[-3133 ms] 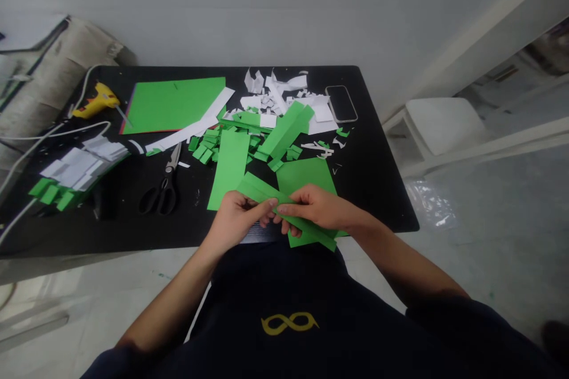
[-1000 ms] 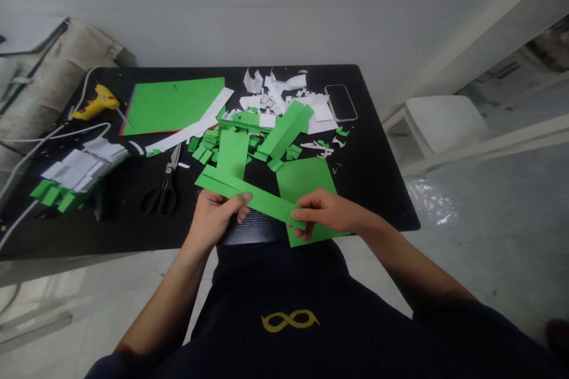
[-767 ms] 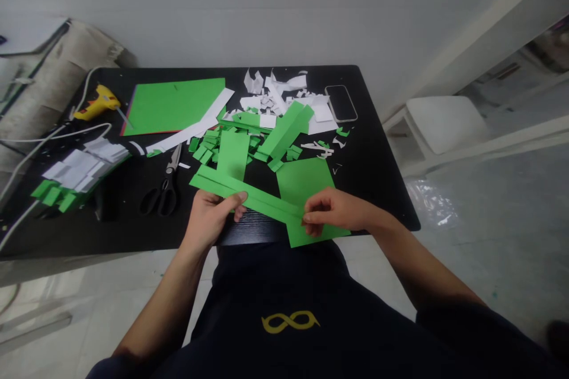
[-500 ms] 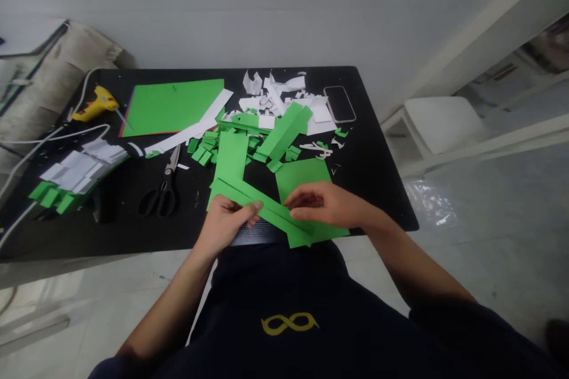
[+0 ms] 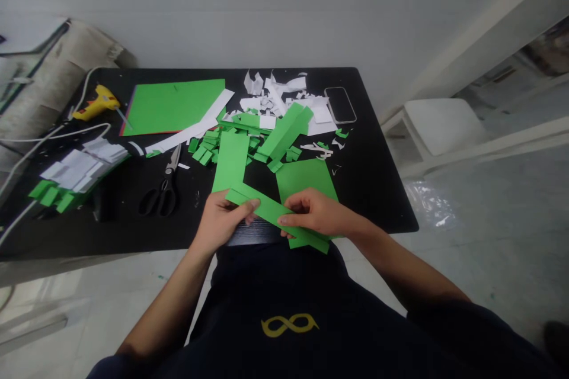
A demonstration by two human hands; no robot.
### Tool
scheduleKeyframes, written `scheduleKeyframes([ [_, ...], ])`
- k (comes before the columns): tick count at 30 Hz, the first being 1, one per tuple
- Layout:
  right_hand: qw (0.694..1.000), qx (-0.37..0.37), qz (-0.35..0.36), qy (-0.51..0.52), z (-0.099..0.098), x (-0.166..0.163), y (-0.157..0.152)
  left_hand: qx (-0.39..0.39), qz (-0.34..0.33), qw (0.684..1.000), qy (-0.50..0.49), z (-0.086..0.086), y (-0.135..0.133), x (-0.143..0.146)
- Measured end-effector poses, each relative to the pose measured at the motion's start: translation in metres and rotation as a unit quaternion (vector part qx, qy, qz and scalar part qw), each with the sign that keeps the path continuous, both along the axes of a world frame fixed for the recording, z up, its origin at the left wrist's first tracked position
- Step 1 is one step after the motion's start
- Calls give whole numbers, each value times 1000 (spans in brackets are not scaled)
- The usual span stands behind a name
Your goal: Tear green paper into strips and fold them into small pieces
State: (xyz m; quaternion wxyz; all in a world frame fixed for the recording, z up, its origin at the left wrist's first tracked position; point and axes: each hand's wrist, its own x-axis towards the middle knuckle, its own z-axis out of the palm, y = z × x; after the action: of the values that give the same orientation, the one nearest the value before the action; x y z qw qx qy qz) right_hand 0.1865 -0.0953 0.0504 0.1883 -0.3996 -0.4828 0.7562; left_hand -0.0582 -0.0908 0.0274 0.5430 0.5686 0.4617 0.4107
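A long green paper strip [image 5: 269, 208] slants between my hands above the table's front edge. My left hand [image 5: 222, 216] pinches its left end, thumb on top. My right hand [image 5: 313, 213] is closed on the strip's right part, with the thumb across its face. A green paper sheet [image 5: 302, 176] lies beneath my right hand. Just beyond my left hand is another green paper piece [image 5: 231, 160]. Folded green strips [image 5: 284, 133] and small folded green pieces [image 5: 207, 148] are heaped behind.
Black-handled scissors [image 5: 163, 186] lie to the left. Farther left are a yellow glue gun [image 5: 98, 103] with a cord and a white-and-green paper construction [image 5: 82, 172]. White scraps [image 5: 271, 98] and a phone [image 5: 340, 105] are at the back. A green sheet [image 5: 173, 103] lies back left.
My right hand has moved slightly left and closed on the strip. The strip has shifted to the right and its visible lengthwise fold now looks flattened.
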Motion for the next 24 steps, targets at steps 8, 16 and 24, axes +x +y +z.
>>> scheduleKeyframes([
  [8,999,-14,24,-18,-1,7,2,-12,35,999,-10,-5,9,-28],
  [16,999,32,-3,-21,-11,-2,4,1,13,1000,0,0,0,-14],
  [24,996,85,8,-40,-9,-7,4,-39,-61,997,13,6,-4,4],
])
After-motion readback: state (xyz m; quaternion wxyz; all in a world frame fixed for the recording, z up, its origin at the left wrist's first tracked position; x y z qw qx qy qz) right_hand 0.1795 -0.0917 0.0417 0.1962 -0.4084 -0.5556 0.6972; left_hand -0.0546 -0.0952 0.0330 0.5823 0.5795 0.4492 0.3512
